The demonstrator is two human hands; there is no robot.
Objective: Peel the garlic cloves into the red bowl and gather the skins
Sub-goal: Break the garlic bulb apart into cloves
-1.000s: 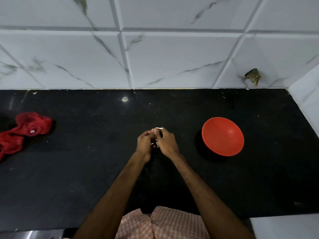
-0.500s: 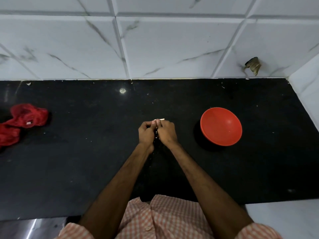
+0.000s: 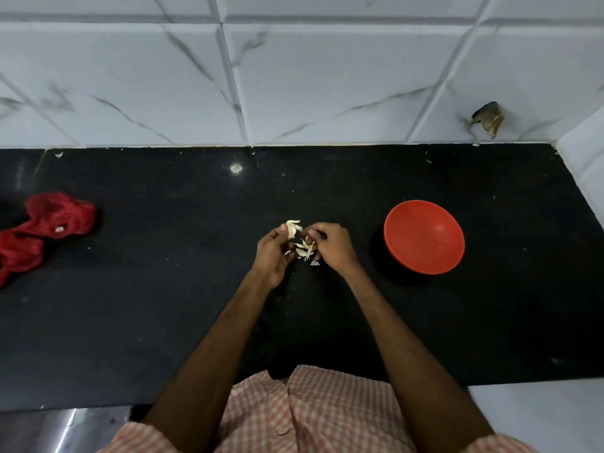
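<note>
- My left hand is over the middle of the black stone worktop, fingers curled; thumb and fingertips pinch a pale, partly skinned garlic clove, which sticks up above the hand.
- My right hand is just beside the left, fingers curled inward toward it. Whether they pinch anything I cannot tell.
- Loose white papery garlic skins sit in the gap between the two hands. I cannot tell whether they rest on the worktop or hang from the fingers.
- The round red plastic bowl stands upright on the worktop to the right of my right hand, near but apart from it.
- A crumpled red mesh bag lies at the far left of the worktop, well apart from the hands.
- White marble-veined wall tiles back the worktop.
</note>
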